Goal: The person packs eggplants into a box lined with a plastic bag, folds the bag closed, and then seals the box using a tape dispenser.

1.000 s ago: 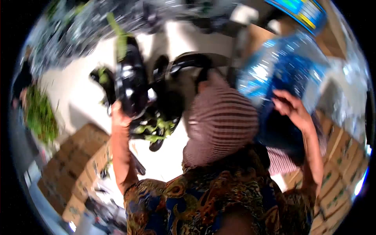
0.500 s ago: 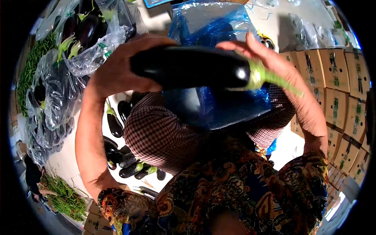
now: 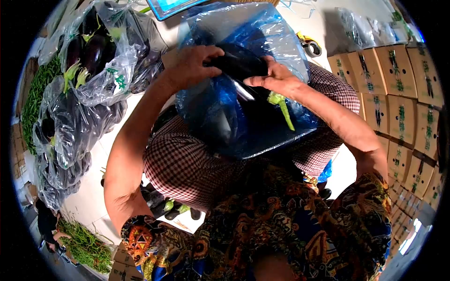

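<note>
Pale tiled floor [image 3: 86,199] spreads through the room, its light joints showing at lower left. Brown cardboard cartons with green print and dark round holes [image 3: 401,112] stand stacked in rows along the right side. Clear plastic bags packed with dark purple eggplants [image 3: 68,117] are heaped on the left, with a mass of thin green pods [image 3: 40,100] beyond them. Another loose green heap [image 3: 86,246] lies at lower left, near a second person in dark clothing [image 3: 47,227]. Glossy loose eggplants with green caps [image 3: 172,213] lie on the floor beside the left knee of the red-and-white checked trousers [image 3: 183,164]. Near the top sit a blue-rimmed flat tray [image 3: 164,16] and a yellow-and-black tape dispenser [image 3: 310,48].

Between the knees is an open, translucent blue plastic bag [image 3: 199,110]; what bears it is hidden. Over its mouth is a large, shiny black-purple eggplant [image 3: 241,61]. Fingers of the left hand [image 3: 190,65] are curled about one end, while those of the right hand [image 3: 279,80] grip the other. Just below the right hand shows a bright green stem [image 3: 285,112]; which eggplant it belongs to cannot be told.
</note>
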The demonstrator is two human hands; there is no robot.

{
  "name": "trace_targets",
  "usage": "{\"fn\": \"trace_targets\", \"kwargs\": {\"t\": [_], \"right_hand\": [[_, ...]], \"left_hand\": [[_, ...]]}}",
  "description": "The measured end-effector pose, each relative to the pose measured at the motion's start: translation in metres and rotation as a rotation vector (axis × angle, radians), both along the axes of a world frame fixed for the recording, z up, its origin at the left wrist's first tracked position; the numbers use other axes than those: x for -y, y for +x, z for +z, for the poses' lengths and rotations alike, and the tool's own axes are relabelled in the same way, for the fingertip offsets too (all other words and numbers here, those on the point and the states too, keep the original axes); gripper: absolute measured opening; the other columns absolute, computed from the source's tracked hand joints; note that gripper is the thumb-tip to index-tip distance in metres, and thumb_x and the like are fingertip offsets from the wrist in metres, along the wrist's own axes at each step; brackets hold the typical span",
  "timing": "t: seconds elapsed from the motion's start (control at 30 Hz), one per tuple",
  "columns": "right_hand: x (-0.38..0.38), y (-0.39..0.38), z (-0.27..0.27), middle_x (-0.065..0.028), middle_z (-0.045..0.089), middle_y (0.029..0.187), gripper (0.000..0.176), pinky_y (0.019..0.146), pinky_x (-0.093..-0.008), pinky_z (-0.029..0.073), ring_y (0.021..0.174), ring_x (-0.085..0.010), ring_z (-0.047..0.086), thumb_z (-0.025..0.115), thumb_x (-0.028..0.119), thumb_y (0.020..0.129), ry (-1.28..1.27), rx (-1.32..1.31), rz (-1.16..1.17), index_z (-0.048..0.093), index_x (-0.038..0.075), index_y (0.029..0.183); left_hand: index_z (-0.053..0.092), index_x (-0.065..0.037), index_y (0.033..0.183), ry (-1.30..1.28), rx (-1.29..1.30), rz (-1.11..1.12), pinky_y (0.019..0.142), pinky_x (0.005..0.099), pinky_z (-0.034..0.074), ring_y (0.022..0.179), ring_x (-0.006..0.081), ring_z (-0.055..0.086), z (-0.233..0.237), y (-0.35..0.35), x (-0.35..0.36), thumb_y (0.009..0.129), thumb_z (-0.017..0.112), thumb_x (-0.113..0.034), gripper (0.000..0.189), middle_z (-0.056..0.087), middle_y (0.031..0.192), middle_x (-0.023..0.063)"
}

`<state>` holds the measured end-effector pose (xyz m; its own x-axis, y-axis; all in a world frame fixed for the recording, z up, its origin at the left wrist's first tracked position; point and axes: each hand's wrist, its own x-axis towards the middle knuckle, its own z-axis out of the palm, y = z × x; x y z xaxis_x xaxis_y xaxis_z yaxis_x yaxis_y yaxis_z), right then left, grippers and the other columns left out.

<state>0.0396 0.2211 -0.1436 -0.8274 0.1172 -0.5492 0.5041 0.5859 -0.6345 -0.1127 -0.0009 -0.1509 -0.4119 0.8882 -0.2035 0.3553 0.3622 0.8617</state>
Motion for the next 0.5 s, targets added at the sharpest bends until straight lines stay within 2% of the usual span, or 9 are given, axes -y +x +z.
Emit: {"fn": "trace_targets", "kwargs": {"t": [0.07, 0.1, 0.2, 0.23, 0.27, 0.33, 0.37, 0.43, 0.5], "right_hand": [[0.004, -0.006, -0.008, -0.0218, 0.061, 0.107, 0.087, 0.089, -0.0348, 0.046, 0.105, -0.0287, 0.058, 0.075, 0.047, 0.073, 0.075, 0.073, -0.089, 0.037, -0.006, 0.129], [0.008, -0.011, -0.005, -0.0267, 0.059, 0.110, 0.095, 0.091, -0.0380, 0.046, 0.107, -0.0353, 0.058, 0.073, 0.053, 0.072, 0.097, 0.117, -0.085, 0.030, -0.007, 0.133], [0.023, -0.013, -0.034, -0.0314, 0.052, 0.118, 0.098, 0.092, -0.0406, 0.046, 0.107, -0.0413, 0.056, 0.069, 0.053, 0.075, 0.444, -0.001, -0.003, 0.024, -0.008, 0.136], [0.027, -0.011, -0.041, -0.0344, 0.043, 0.126, 0.096, 0.095, -0.0428, 0.044, 0.111, -0.0459, 0.050, 0.065, 0.050, 0.080, 0.465, -0.028, 0.047, 0.019, -0.010, 0.138], [0.026, -0.008, -0.062, -0.0336, 0.039, 0.128, 0.094, 0.097, -0.0442, 0.041, 0.115, -0.0460, 0.045, 0.063, 0.047, 0.081, 0.570, -0.152, 0.166, 0.017, -0.012, 0.139], [0.032, 0.000, -0.078, -0.0301, 0.042, 0.125, 0.091, 0.096, -0.0436, 0.041, 0.112, -0.0417, 0.045, 0.062, 0.044, 0.081, 0.868, -0.383, 0.316, 0.018, -0.011, 0.139], [0.027, 0.003, -0.083, -0.0291, 0.044, 0.123, 0.089, 0.094, -0.0433, 0.042, 0.111, -0.0403, 0.047, 0.063, 0.041, 0.081, 0.904, -0.352, 0.372, 0.020, -0.011, 0.139], [0.031, -0.002, -0.061, -0.0270, 0.048, 0.121, 0.086, 0.091, -0.0429, 0.044, 0.108, -0.0374, 0.051, 0.064, 0.035, 0.079, 0.975, -0.292, 0.492, 0.023, -0.009, 0.140], [0.032, -0.013, -0.062, -0.0250, 0.048, 0.119, 0.086, 0.088, -0.0405, 0.045, 0.107, -0.0345, 0.050, 0.064, 0.034, 0.079, 1.025, -0.077, 0.573, 0.022, -0.009, 0.140]], "left_hand": [[0.061, -0.010, 0.115, 0.100, -0.357, -0.088, 0.097, 0.0411, 0.042, 0.112, 0.0297, 0.052, -0.022, 0.006, 0.010, 0.074, 0.073, -0.025, 0.045, 0.058, 0.116, 0.0116], [0.062, -0.009, 0.113, 0.152, -0.535, -0.132, 0.098, 0.0413, 0.041, 0.113, 0.0298, 0.051, -0.026, 0.009, 0.014, 0.073, 0.073, -0.025, 0.044, 0.059, 0.115, 0.0110], [0.064, -0.009, 0.108, 0.180, -0.551, -0.230, 0.100, 0.0422, 0.038, 0.115, 0.0298, 0.048, -0.032, 0.012, 0.014, 0.070, 0.072, -0.023, 0.041, 0.059, 0.114, 0.0106], [0.064, -0.009, 0.107, 0.239, -0.572, -0.240, 0.099, 0.0423, 0.038, 0.114, 0.0297, 0.048, -0.040, 0.011, 0.015, 0.070, 0.072, -0.023, 0.041, 0.059, 0.113, 0.0106], [0.064, -0.009, 0.107, 0.298, -0.590, -0.249, 0.099, 0.0425, 0.038, 0.113, 0.0297, 0.049, -0.054, 0.009, 0.016, 0.069, 0.072, -0.023, 0.041, 0.059, 0.112, 0.0106], [0.064, -0.009, 0.105, 0.339, -0.580, -0.235, 0.098, 0.0429, 0.038, 0.112, 0.0296, 0.049, -0.052, 0.011, 0.017, 0.069, 0.071, -0.023, 0.039, 0.059, 0.111, 0.0104], [0.064, -0.009, 0.105, 0.320, -0.547, -0.212, 0.098, 0.0433, 0.038, 0.112, 0.0295, 0.049, -0.051, 0.014, 0.019, 0.069, 0.071, -0.022, 0.038, 0.059, 0.111, 0.0101], [0.064, -0.009, 0.104, 0.311, -0.520, -0.184, 0.097, 0.0438, 0.039, 0.112, 0.0292, 0.049, -0.053, 0.016, 0.022, 0.070, 0.071, -0.022, 0.037, 0.060, 0.110, 0.0094], [0.064, -0.009, 0.103, 0.333, -0.532, -0.194, 0.097, 0.0442, 0.039, 0.113, 0.0286, 0.048, -0.055, 0.016, 0.022, 0.070, 0.071, -0.022, 0.036, 0.061, 0.110, 0.0088]]}}
